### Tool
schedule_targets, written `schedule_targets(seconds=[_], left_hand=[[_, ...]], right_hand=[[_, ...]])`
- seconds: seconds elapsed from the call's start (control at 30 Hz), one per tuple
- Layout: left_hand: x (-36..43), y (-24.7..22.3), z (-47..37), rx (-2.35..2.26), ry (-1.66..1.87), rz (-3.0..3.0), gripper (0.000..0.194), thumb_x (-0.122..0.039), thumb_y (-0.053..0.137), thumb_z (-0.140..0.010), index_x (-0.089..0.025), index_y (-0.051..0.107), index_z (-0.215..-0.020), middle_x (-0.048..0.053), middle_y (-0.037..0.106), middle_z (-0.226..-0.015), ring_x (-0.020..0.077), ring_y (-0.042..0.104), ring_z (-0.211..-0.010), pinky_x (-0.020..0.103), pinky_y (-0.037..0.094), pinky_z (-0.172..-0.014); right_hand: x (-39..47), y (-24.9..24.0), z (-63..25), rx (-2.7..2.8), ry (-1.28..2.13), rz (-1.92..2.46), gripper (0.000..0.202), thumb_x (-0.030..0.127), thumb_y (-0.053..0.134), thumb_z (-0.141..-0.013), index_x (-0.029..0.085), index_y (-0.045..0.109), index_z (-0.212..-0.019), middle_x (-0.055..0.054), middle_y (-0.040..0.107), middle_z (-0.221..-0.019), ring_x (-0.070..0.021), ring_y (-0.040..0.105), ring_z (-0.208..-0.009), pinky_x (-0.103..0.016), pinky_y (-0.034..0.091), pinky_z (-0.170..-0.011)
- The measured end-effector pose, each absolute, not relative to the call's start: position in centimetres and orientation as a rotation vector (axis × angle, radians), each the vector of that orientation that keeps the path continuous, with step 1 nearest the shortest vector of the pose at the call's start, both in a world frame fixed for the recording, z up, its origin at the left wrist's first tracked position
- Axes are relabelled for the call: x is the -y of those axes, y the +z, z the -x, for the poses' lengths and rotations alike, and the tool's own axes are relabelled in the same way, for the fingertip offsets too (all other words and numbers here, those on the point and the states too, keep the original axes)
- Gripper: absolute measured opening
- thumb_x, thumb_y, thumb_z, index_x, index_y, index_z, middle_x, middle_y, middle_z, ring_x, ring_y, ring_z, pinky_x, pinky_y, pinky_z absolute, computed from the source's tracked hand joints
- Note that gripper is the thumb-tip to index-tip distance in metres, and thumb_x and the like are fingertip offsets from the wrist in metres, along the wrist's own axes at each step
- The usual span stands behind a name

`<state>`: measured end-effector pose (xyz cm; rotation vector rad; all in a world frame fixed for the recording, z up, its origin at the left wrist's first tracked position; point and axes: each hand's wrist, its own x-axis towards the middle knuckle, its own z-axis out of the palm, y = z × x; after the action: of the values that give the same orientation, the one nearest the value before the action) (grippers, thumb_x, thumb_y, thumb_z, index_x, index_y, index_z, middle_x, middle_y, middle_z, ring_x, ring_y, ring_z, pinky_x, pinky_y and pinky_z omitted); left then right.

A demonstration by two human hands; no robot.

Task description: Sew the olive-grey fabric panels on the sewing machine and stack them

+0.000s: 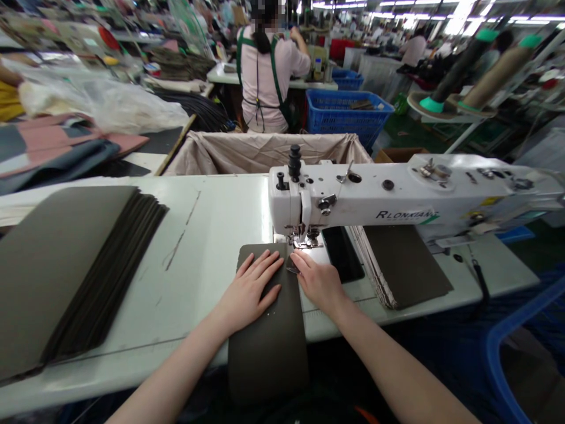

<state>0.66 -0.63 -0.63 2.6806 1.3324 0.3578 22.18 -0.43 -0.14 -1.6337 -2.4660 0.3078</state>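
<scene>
A dark olive panel (273, 347) lies under the needle area of a white sewing machine (362, 194) and hangs over the table's front edge. My left hand (253, 288) rests flat on it with fingers spread. At the panel's right edge, just in front of the presser foot (302, 240), my right hand (318, 281) has its fingers pressed together around a small dark metal piece (292, 265), partly hidden by the fingertips.
Stacked olive panels (88, 259) lie on the left of the table (212, 212). More panels (404, 265) and a dark phone-like slab (343, 253) sit right. A cloth-lined bin (265, 154) stands behind; beyond are a person (267, 76) and a blue crate (344, 118).
</scene>
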Motion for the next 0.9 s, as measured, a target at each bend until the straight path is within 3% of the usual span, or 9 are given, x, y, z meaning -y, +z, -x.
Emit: schedule_targets(seconds=[0.3, 0.9], left_hand=[[0.64, -0.59, -1.01, -1.335, 0.313, -2.663, 0.058, -0.041, 0.042, -0.096, -0.026, 0.028, -0.150, 0.003, 0.030, -0.155, 0.0236, 0.024, -0.144, 0.048, 0.015, -0.119], [0.41, -0.36, -1.19, -1.354, 0.316, -2.636, 0.056, -0.042, 0.043, -0.096, -0.027, 0.032, -0.148, 0.003, 0.032, -0.154, 0.0240, 0.026, -0.143, 0.048, 0.016, -0.119]], right_hand=[[0.44, -0.24, -22.22, 2.443, 0.339, 1.646, 0.050, 0.023, 0.039, -0.093, 0.023, 0.039, -0.143, -0.005, 0.040, -0.150, -0.0213, 0.060, -0.111, -0.032, 0.050, -0.088], [0.41, -0.74, -22.10, 2.412, 0.268, 1.638, 0.048, 0.023, 0.040, -0.094, 0.025, 0.040, -0.142, -0.002, 0.044, -0.147, -0.0184, 0.060, -0.110, -0.029, 0.050, -0.086]])
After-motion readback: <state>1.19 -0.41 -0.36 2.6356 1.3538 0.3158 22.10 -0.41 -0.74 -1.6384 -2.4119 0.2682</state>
